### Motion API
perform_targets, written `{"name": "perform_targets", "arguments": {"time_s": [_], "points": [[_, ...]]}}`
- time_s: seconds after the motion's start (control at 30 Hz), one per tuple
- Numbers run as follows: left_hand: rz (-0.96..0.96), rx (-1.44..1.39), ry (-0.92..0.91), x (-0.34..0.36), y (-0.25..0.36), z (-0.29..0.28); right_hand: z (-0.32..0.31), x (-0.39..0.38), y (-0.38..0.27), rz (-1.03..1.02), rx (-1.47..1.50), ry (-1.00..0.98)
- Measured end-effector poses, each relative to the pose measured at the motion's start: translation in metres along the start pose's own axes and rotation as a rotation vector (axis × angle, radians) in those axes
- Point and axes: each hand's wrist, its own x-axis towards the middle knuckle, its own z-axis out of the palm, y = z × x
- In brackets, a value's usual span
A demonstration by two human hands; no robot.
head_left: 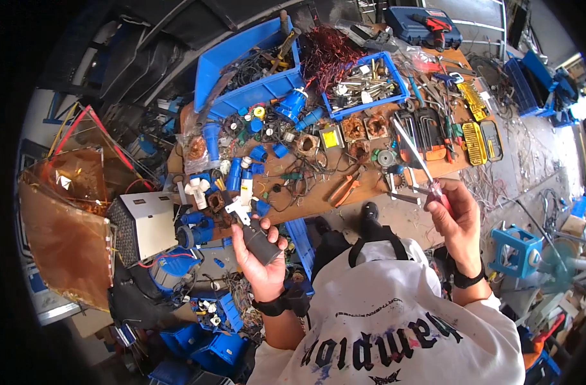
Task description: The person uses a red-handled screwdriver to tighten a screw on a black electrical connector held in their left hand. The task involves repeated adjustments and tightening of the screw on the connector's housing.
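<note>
In the lower middle, my left hand (258, 253) is closed round a dark cylindrical part (259, 241) with a white bracket (239, 211) on its upper end. To the right, my right hand (453, 221) grips the red handle (437, 195) of a long screwdriver, its metal shaft (413, 149) pointing up and left over the bench. Orange-handled pliers (343, 191) lie between my hands on the wooden bench (293, 208), among cables, white and blue fittings (235, 174) and rusty metal parts (354, 130).
Blue crates (222, 95) of cables and hardware (365, 80), a drill (439, 31) and hand tools fill the bench's back and right. At left stand a bent brown panel (62, 237) and a white box (142, 224). Blue bins (219, 346) sit below; a blue stool (512, 250) stands right.
</note>
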Motion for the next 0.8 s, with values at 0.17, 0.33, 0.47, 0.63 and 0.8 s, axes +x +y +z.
{"name": "perform_targets", "arguments": {"time_s": [0.17,0.33,0.47,0.63,0.8], "points": [[-0.004,0.011,0.001,0.01,0.032,-0.021,0.032,-0.006,0.004,-0.038,0.232,0.151],[-0.021,-0.007,-0.01,0.017,0.069,-0.048,0.08,-0.01,-0.002,-0.15,0.421,0.148],[-0.051,-0.002,-0.026,0.025,0.102,-0.069,0.121,-0.025,-0.018,-0.192,0.55,0.079],[-0.104,0.035,-0.086,0.047,0.126,-0.088,0.159,-0.044,-0.035,-0.259,0.674,0.027],[-0.171,0.013,-0.126,0.056,0.138,-0.099,0.191,-0.055,-0.028,-0.145,0.647,0.09]]}}
